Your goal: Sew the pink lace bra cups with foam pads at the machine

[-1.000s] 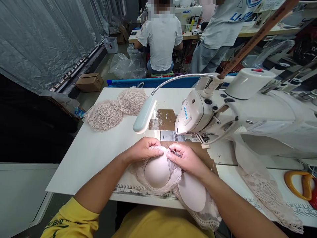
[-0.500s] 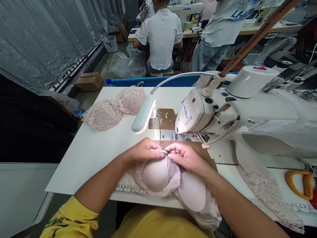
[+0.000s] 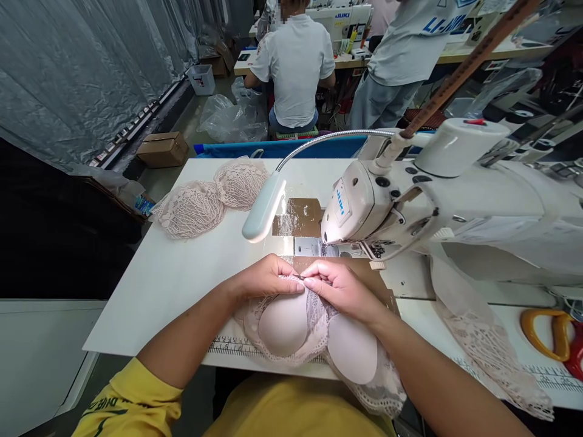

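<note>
A pale pink lace bra [image 3: 283, 328] with smooth moulded cups lies bunched at the table's front edge, its cup insides facing up. My left hand [image 3: 268, 279] is closed, pinching the upper lace edge of the left-hand cup between thumb and fingers. My right hand [image 3: 334, 285] is closed beside it, fingertips almost touching the left thumb. A thin dark metal tip [image 3: 299, 277] pokes out from the right fingertips against the lace; the rest of that small tool is hidden. Just beyond both hands is the JUKI sewing machine [image 3: 353, 197], its needle area lit.
Another lace bra [image 3: 194, 206] lies at the table's [image 3: 150, 303] back left. A lamp [image 3: 264, 209] on a bendable neck hangs over the middle. At right are a lace strip [image 3: 478, 340] and orange-handled scissors [image 3: 544, 334]. Two people in white shirts [image 3: 298, 67] are beyond.
The metal tool showed more of its shiny surface between my fingertips before; now only a thin tip shows. My right fingertips have shifted slightly left, and the bra cups have moved a little.
</note>
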Demonstrator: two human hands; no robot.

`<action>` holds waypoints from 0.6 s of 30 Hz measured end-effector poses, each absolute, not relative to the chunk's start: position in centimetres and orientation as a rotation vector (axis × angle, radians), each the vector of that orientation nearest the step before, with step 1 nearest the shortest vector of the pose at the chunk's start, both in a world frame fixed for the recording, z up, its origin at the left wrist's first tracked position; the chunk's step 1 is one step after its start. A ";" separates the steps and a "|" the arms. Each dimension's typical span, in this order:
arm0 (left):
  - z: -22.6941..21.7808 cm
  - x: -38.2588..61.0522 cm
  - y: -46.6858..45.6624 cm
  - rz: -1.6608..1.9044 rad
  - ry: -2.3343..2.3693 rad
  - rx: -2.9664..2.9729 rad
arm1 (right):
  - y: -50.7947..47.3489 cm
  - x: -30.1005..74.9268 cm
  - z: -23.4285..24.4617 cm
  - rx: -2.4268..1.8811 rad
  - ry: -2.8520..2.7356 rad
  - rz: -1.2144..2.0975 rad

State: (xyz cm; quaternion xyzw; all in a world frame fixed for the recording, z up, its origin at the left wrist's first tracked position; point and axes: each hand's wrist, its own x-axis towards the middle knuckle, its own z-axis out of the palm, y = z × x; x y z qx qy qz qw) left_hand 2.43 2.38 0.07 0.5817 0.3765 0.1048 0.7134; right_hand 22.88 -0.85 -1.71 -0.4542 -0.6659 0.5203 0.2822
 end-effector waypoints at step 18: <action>2.4 -1.3 -3.2 -0.003 1.142 2.291 | -5.7 28.2 0.9 -1.746 -2.160 0.902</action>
